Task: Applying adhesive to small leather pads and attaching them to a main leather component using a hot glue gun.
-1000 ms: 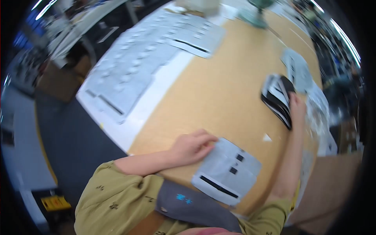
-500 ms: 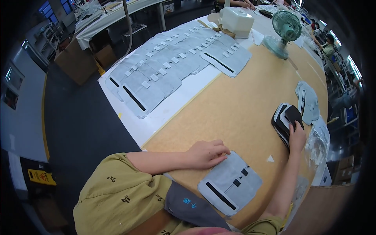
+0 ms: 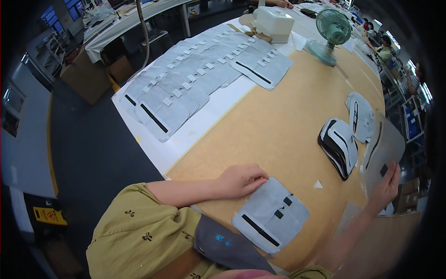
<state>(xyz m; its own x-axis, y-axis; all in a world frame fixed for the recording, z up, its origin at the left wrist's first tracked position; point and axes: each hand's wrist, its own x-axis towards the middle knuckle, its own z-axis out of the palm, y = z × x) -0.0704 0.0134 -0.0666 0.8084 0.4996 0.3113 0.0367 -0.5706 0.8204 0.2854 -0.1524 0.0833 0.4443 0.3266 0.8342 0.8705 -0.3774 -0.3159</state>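
Grey panel [image 3: 391, 139] was raised at three o'clock, right hand [image 3: 384, 188] grip clamped near its lower end; left hand [image 3: 242, 180] grip could not be determined. A low swing risked skewing the neighbouring stack [image 3: 343, 142].

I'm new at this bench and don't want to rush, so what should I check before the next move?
1. Front panel lying flat, black strip facing up: ok.
2. Left hand at that panel's upper-left corner: ok.
3. Right hand holding the lifted grey panel: ok.
4. Only one layer in that hand: cannot tell, blurred.
5. Tabletop free of scraps: not ok, a white scrap lies there.
6. Fan away from both hands: ok.
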